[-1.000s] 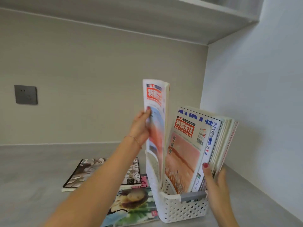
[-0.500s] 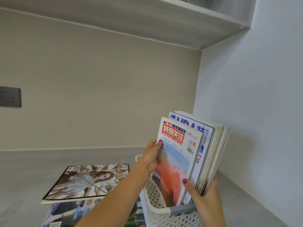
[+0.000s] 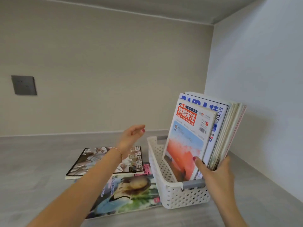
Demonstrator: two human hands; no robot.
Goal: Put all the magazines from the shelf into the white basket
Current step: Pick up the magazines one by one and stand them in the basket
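- We kept our right hand [image 3: 216, 176] clamped on a stack of magazines [image 3: 227, 133] standing on end in the white basket [image 3: 178, 195], thumb across the front cover and fingers behind.
- The red-titled magazine [image 3: 188, 138] at the front stood with its long axis nearly upright, top leaning away to the right and cover facing us; a blue-lettered issue [image 3: 218, 112] sat just behind it.
- The basket, perforated and with a grey handle [image 3: 193, 185] at its near end, ran lengthwise away from us on the grey shelf [image 3: 32, 169]; the stack filled its right side and its left side showed bare plastic.
- Our left hand [image 3: 131, 136] hovered beside the basket, fingers loosely spread and holding nothing, a thin bracelet [image 3: 118, 151] at the wrist.
- Two magazines lay flat on the shelf left of the basket: a dark-bordered one [image 3: 91, 161] partly overlapping a larger portrait cover [image 3: 131, 194], which touched the basket's wall.
- We could not count the upright issues beyond the two front covers.
- One grey wall socket [image 3: 24, 85] marked the back wall.
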